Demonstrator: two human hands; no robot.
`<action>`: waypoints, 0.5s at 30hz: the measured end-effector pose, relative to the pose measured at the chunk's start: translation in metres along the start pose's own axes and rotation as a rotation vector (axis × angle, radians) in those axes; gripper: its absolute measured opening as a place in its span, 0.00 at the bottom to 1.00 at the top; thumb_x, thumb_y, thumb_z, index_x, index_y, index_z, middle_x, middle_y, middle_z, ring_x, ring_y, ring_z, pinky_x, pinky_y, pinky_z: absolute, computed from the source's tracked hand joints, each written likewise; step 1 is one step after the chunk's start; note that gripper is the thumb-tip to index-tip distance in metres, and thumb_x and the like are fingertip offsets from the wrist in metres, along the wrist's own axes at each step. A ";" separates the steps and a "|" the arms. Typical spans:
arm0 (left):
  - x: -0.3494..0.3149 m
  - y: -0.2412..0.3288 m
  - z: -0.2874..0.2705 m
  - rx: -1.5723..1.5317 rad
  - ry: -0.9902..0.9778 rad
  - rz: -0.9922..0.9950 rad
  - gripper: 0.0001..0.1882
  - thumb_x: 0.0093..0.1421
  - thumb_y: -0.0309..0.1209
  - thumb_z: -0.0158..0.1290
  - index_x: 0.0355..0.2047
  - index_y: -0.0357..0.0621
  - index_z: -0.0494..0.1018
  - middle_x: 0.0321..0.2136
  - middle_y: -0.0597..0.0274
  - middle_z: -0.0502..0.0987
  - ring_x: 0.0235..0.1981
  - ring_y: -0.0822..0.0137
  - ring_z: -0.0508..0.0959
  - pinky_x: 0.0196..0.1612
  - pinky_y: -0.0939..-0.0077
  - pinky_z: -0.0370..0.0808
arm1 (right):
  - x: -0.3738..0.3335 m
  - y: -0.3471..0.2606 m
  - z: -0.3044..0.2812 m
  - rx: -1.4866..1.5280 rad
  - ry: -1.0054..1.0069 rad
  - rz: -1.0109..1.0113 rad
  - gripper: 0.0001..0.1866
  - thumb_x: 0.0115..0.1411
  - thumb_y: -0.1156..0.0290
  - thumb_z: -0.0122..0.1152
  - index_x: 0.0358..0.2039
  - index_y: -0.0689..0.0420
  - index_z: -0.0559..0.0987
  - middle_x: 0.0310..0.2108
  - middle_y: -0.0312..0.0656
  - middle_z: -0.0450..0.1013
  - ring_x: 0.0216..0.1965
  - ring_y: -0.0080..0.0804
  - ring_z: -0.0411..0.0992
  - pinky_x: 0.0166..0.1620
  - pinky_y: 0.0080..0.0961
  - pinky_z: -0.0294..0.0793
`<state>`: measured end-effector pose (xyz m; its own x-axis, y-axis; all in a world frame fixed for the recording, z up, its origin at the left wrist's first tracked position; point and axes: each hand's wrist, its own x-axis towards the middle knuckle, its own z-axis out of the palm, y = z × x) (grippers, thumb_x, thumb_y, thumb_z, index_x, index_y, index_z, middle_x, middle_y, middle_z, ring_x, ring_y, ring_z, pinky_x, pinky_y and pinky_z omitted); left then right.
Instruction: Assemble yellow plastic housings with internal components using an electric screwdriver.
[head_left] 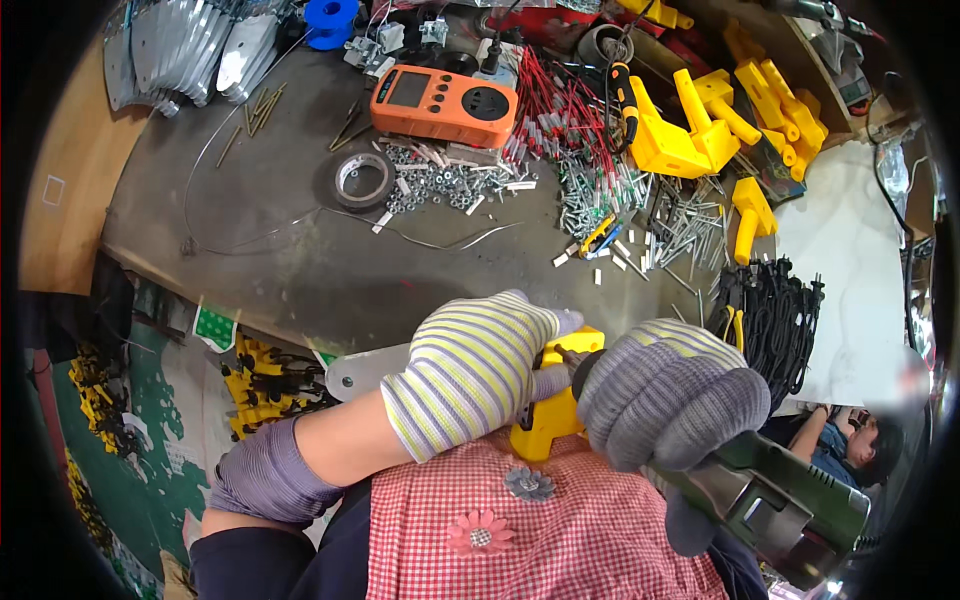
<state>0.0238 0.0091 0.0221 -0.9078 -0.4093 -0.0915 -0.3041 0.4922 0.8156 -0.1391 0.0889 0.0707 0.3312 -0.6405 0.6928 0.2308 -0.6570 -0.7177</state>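
My left hand [475,365], in a striped glove, is closed round a yellow plastic tool housing [548,425] held in front of my checked apron. A flat metal blade [362,374] with a hole near its rounded end sticks out to the left, behind my left wrist; where it joins the housing is hidden. My right hand [675,395], in a grey glove, grips a dark green cordless power driver [775,505]. The driver's nose [575,362] points left at the upper part of the housing, by my left fingers. Whether its bit sits on a screw cannot be seen.
Across the bench [270,190] lie an orange meter [445,105], black tape [362,180], nuts [430,185], loose screws [600,200] and red-wired parts [550,100]. Yellow housings [670,145] and black cords [775,320] sit right. Another person [840,445] is at far right.
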 end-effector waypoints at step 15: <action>-0.007 -0.002 0.000 -0.003 0.017 -0.032 0.24 0.54 0.41 0.64 0.51 0.49 0.79 0.34 0.52 0.80 0.36 0.51 0.81 0.39 0.65 0.76 | -0.020 -0.012 0.009 -0.081 0.306 0.010 0.23 0.53 0.58 0.76 0.35 0.64 0.76 0.22 0.47 0.76 0.22 0.39 0.75 0.28 0.37 0.78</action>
<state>0.0306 0.0106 0.0214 -0.8924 -0.4381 -0.1076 -0.3320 0.4763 0.8142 -0.1405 0.1130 0.0652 0.0394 -0.7292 0.6831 0.1508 -0.6715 -0.7255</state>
